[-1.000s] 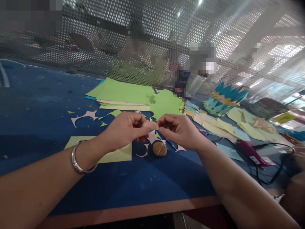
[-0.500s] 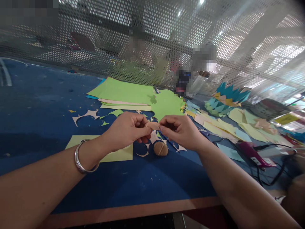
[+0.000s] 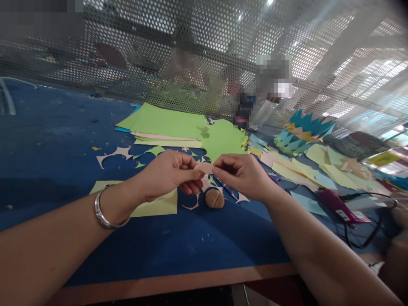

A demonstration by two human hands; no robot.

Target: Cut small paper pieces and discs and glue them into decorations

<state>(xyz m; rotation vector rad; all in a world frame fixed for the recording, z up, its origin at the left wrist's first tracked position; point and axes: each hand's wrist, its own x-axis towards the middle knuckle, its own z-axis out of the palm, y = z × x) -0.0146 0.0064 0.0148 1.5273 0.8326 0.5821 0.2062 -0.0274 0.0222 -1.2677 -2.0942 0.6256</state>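
Note:
Between my two hands is a small pale pink piece of paper (image 3: 204, 168), pinched at both ends. My left hand (image 3: 172, 174), with a silver bangle (image 3: 102, 212) on its wrist, grips the left end between thumb and fingers. The fingertips of my right hand (image 3: 239, 175) close on the right end. Just below lies a round brown object (image 3: 214, 199) with a pale line across it. Cut paper scraps (image 3: 191, 202) and a blue pen-like tool (image 3: 227, 187) lie under and beside the hands. A pale yellow sheet (image 3: 156, 205) is partly covered by my left forearm.
Behind the hands are stacked green sheets (image 3: 172, 121) against a perforated metal screen (image 3: 127, 51). To the right stand a blue and yellow zigzag paper crown (image 3: 301, 134), loose paper strips (image 3: 296, 168) and a magenta device (image 3: 342, 208) with black cables. The table's edge (image 3: 178, 280) runs along the front.
The pink paper piece is turned a little, showing more of its flat face. My left wrist and bangle have shifted slightly left and up; my right hand is nearly still.

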